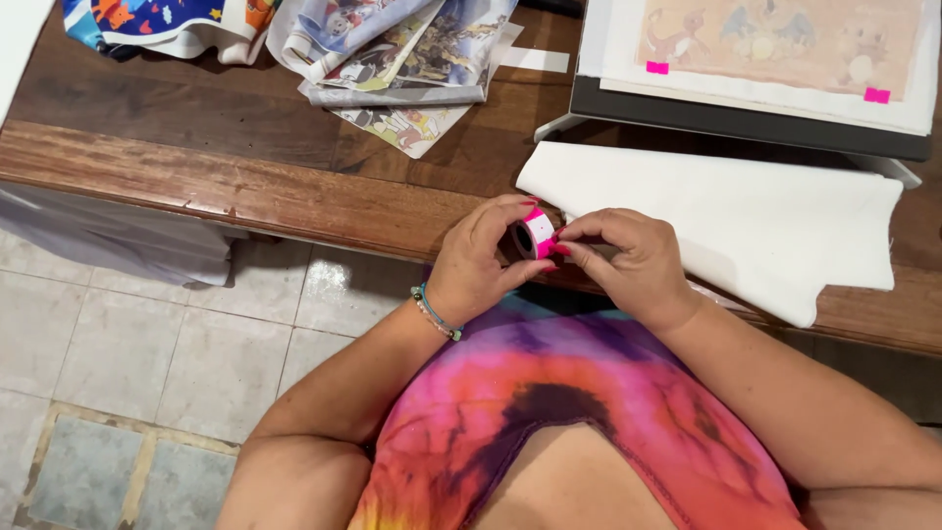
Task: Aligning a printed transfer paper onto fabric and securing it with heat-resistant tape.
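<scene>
A small roll of pink tape [535,234] is held over the near edge of the wooden table [245,191], its core hole turned leftward. It is cupped by the left hand [481,260], while its loose end is pinched by the right hand [628,263]. Much of the roll is hidden behind fingers.

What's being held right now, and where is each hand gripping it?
A small roll of pink tape. The left hand cups the roll around its side; the right hand pinches the tape's loose end at the roll's outer edge.
</scene>
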